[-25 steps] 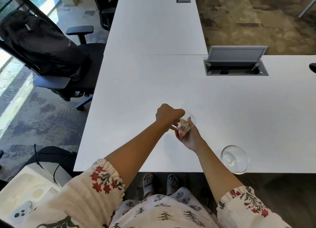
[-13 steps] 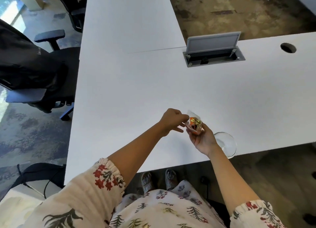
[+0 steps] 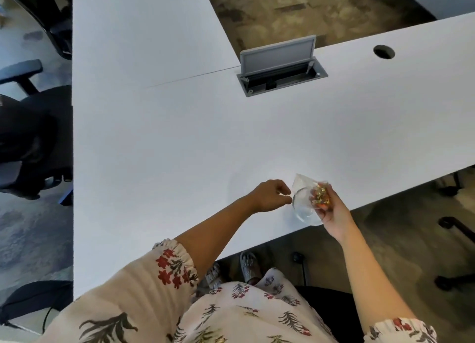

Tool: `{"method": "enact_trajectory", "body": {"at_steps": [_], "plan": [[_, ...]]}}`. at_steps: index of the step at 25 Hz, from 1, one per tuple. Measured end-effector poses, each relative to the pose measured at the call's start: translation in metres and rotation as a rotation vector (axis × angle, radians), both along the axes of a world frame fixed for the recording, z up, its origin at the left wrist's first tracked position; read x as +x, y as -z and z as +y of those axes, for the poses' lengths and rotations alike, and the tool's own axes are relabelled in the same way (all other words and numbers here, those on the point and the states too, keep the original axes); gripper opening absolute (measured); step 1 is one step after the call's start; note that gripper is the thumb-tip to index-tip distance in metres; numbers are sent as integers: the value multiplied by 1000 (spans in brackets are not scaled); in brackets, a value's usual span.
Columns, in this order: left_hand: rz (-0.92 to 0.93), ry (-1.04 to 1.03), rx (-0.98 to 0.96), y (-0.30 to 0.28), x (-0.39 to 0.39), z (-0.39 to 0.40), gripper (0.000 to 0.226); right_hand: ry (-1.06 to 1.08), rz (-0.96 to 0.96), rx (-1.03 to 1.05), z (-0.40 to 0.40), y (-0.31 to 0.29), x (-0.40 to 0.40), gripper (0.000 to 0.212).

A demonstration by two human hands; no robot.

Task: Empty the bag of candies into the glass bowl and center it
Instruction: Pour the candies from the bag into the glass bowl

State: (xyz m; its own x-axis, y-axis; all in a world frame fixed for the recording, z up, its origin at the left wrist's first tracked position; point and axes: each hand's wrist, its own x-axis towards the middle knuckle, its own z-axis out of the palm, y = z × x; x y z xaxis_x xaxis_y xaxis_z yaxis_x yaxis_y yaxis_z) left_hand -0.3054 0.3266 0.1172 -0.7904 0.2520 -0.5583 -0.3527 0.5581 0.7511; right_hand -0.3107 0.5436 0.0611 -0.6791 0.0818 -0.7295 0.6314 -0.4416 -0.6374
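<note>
A clear plastic bag of candies (image 3: 309, 188), with gold and orange wrappers bunched at one end, is held over the glass bowl (image 3: 303, 209). My right hand (image 3: 331, 211) grips the end that holds the candies. My left hand (image 3: 272, 195) pinches the bag's other edge at its left corner. The bowl is clear, looks empty and stands on the white desk (image 3: 180, 150) close to its near edge, directly under the bag.
An open grey cable hatch (image 3: 280, 70) is set into the desk farther back, and a round cable hole (image 3: 383, 51) lies to its right. Black office chairs (image 3: 30, 126) stand left of the desk. Chair bases (image 3: 455, 240) sit on the floor at right.
Both hands have carried the bag to the right until it is over the bowl. The camera view has also swung right.
</note>
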Motion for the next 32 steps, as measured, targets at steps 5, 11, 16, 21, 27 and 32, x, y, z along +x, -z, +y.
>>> {"method": "enact_trajectory", "body": {"at_steps": [5,11,16,21,27,32], "plan": [[62,267,-123,8,4,24,57,32,-60,265,26,9,0,53],[63,549,-278,32,11,34,72,-131,-5,649,28,22,5,33],[124,776,-400,41,9,33,80,-220,87,821,19,17,7,33],[149,842,-456,54,7,34,83,-271,147,918,15,11,7,34],[159,849,-460,57,11,39,83,-276,236,976,17,3,6,30],[109,765,-409,57,10,37,81,-219,309,1012,17,-7,4,30]]}}
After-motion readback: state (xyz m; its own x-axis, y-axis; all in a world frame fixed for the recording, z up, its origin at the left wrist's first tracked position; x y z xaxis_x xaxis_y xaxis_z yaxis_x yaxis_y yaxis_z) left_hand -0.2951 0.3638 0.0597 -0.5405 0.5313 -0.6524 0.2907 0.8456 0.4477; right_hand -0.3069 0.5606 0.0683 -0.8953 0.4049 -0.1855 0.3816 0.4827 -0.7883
